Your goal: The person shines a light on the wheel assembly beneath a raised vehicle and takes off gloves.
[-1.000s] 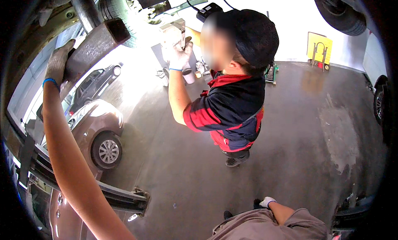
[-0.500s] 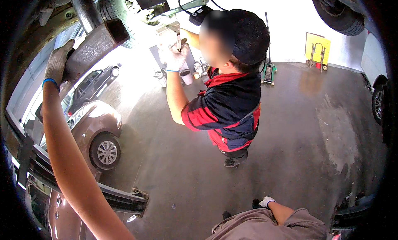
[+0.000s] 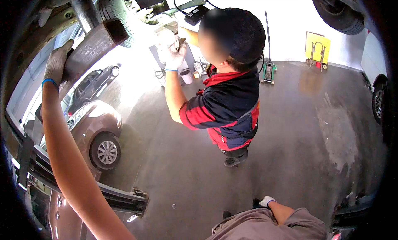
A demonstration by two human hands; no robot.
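From my remote seat, the head camera's wide round view shows a vehicle's underside along the upper left of the frame. There a rusty square metal tube (image 3: 89, 51) slants with its open end toward the upper centre, a dark round pipe (image 3: 83, 12) just above it. My left hand (image 3: 59, 59), in a pale knitted glove with a blue cuff, reaches up to the tube's left side; its fingers lie close together against the metal, though I cannot tell whether they clamp it. The raised, nearly straight arm suggests steadying or bracing overhead. My right hand (image 3: 267, 202), also gloved, hangs low at lower centre-right, beside the grey-brown clothing (image 3: 257, 225), apparently idle; its fingers look loosely curled, but I cannot tell whether they hold anything. At upper centre, a co-worker (image 3: 224, 103) in a black cap and red-and-dark shirt lifts a gloved hand (image 3: 176, 57) to a metal piece (image 3: 176, 40), probably for a close look; glare hides its shape. A brown car (image 3: 97, 111) sits at left; a green floor jack (image 3: 268, 72) stands upper right of centre, its handle upright.
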